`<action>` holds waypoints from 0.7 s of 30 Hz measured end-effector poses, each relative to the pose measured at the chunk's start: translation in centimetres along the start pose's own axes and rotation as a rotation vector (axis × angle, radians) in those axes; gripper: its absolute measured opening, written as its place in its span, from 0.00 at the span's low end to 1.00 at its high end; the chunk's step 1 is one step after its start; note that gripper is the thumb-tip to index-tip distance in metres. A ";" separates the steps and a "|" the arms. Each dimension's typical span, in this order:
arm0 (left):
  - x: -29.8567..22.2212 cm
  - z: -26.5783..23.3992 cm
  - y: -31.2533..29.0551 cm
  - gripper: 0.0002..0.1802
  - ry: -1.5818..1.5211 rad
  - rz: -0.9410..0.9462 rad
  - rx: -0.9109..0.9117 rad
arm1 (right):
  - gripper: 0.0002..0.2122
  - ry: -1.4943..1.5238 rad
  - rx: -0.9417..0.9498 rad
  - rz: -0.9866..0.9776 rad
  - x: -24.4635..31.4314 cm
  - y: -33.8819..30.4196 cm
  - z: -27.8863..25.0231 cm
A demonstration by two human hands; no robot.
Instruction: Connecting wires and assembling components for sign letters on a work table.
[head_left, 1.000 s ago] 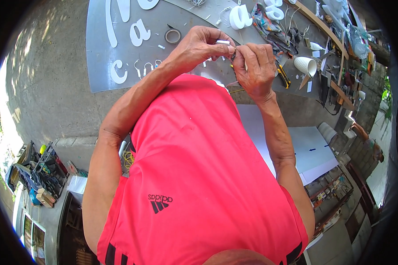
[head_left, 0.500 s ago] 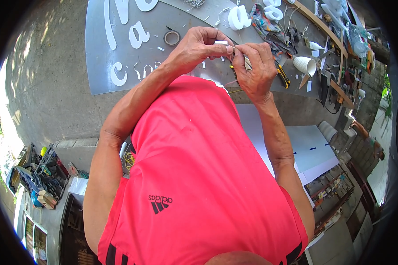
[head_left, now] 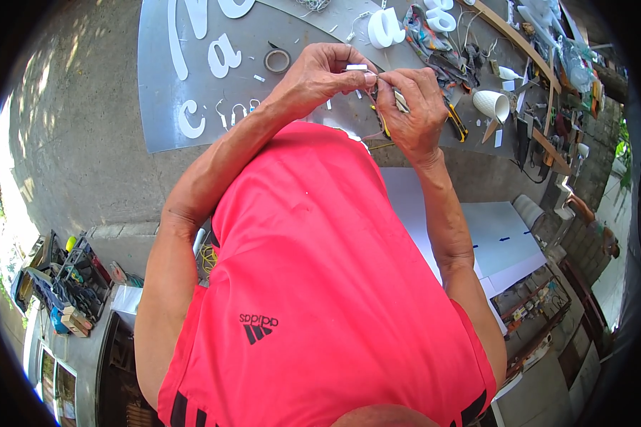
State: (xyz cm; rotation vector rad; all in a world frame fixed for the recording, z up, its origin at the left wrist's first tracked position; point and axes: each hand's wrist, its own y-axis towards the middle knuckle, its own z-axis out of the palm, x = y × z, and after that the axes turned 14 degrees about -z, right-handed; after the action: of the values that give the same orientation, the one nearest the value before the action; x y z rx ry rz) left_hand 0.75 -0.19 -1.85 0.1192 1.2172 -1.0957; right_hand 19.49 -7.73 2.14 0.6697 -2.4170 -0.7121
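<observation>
Out over the grey work surface, my left hand (head_left: pixel 329 71) has its thumb and fingers closed on a small white block (head_left: pixel 357 67). A thin wire runs from beside the block toward my other hand. Close by on its right, my right hand (head_left: pixel 412 110) is pinched at the fingertips on that thin wire, almost touching the left thumb. A pale, narrow piece (head_left: pixel 401 102) shows inside the curl of the right hand; its kind cannot be made out. Several short white wired pieces (head_left: pixel 233 114) lie on the surface left of my hands.
White cut-out letters (head_left: pixel 224 57) and a roll of black tape (head_left: pixel 277 61) lie to the left. On the right are a yellow and black utility knife (head_left: pixel 456 124), a textured white cup-shaped piece (head_left: pixel 491 105), a crumpled cloth (head_left: pixel 434 50) and a long wooden strip (head_left: pixel 516 43).
Both hands stay almost in place, with the fingertips shifting slightly around the wire. The white block remains in my left hand.
</observation>
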 end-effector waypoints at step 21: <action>-0.6 1.4 0.1 0.10 0.722 0.699 -0.179 | 0.04 1.066 -0.071 1.363 -0.3 -0.5 -1.0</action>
State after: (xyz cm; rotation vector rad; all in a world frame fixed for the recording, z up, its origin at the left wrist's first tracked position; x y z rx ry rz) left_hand 1.78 -0.59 -0.86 0.7923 1.7168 -0.3116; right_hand 20.45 -8.25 2.50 -0.5673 -1.2996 0.1651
